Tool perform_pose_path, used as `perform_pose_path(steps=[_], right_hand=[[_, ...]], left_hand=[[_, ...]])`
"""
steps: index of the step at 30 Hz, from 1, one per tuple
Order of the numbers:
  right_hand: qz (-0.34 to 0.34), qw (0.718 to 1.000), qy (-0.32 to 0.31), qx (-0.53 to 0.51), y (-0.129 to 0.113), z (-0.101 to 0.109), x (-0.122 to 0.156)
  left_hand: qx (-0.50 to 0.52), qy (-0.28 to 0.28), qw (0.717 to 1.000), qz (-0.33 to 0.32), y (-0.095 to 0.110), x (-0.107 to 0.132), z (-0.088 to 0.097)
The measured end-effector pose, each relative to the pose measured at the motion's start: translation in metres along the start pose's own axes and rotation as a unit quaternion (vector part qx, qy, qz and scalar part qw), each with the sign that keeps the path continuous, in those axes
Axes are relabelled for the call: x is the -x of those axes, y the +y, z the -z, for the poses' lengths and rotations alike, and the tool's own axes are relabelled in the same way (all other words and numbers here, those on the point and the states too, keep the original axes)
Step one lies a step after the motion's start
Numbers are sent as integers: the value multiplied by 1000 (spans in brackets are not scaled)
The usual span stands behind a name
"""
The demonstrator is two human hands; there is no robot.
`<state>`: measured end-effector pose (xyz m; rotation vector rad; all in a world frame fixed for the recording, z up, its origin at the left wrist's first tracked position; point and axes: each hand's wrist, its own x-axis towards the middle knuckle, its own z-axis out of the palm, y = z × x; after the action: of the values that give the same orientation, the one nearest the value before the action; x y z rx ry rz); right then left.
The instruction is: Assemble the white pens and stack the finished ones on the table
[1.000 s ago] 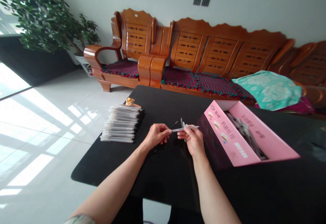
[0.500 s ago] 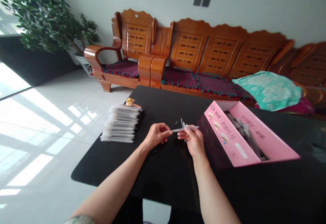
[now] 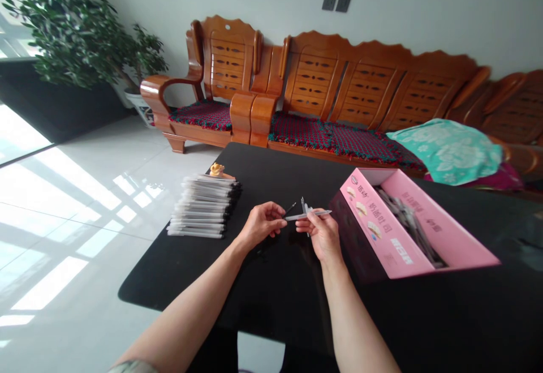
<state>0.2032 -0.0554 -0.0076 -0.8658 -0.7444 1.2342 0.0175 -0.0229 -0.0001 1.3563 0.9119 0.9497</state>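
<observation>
Both my hands meet above the middle of the black table point(image 3: 271, 299). My right hand point(image 3: 323, 232) pinches a clear pen barrel point(image 3: 316, 213) that lies level, with more thin pen parts sticking up from its fingers. My left hand point(image 3: 261, 223) is closed, its fingertips at the barrel's left end, where a thin dark refill point(image 3: 290, 208) pokes out. A stack of finished clear pens with black caps point(image 3: 203, 207) lies to the left. An open pink box point(image 3: 407, 226) holding several dark pen parts stands to the right.
A small orange figure point(image 3: 216, 170) sits behind the pen stack. Beyond the table stand a carved wooden sofa point(image 3: 360, 87) and armchair point(image 3: 203, 78) with red cushions, a teal cloth point(image 3: 449, 149) and a potted plant point(image 3: 80, 33). Glossy white floor lies to the left.
My left hand has shifted very slightly at the barrel's end. Nothing else has moved.
</observation>
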Motion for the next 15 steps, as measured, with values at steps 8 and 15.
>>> perform_pose_path(steps=[8,15], right_hand=[[2,1000,0,3,1,1,-1],[1,1000,0,2,1,1,0]], left_hand=[[-68,-33,997,32,-1,1,1],[-26,12,1000,3,4,1,1]])
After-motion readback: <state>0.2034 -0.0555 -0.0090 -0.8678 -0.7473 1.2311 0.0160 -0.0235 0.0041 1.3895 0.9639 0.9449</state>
